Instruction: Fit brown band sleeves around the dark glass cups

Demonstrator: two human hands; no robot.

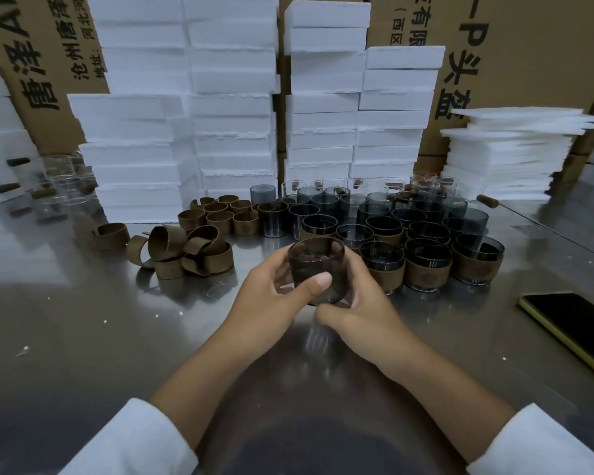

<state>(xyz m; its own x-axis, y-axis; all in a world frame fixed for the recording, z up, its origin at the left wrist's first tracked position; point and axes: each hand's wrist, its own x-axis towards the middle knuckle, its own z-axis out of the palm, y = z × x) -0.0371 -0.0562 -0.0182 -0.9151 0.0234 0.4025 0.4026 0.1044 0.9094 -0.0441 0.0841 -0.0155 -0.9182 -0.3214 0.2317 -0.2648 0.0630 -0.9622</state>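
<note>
Above the middle of the steel surface point(83, 337), toward its near edge, a person in white sleeves holds one dark glass cup point(314, 260) upright in both hands. The left hand point(271, 299) grips it with the thumb laid across the front and the fingers curled behind. The right hand point(360, 313) curls round the cup's right side and base. Blur makes it hard to say whether a band sits on this cup; none shows plainly. Loose brown band sleeves point(189, 252) lie heaped toward the left edge, with more standing on end point(220, 214) just behind them. Right of centre, sleeved cups point(426, 269) form the front rows and bare dark cups point(323, 204) crowd behind. White foam blocks point(230, 97) and cardboard cartons point(528, 46) line the far edge, and a phone point(573, 317) lies near the right edge. The step in hand appears to be readying a single cup for its sleeve. The next move likely calls for one hand to let go and take a band from the heap. That band would then slide up over the base, squarely, while the other hand steadies the glass.
</note>
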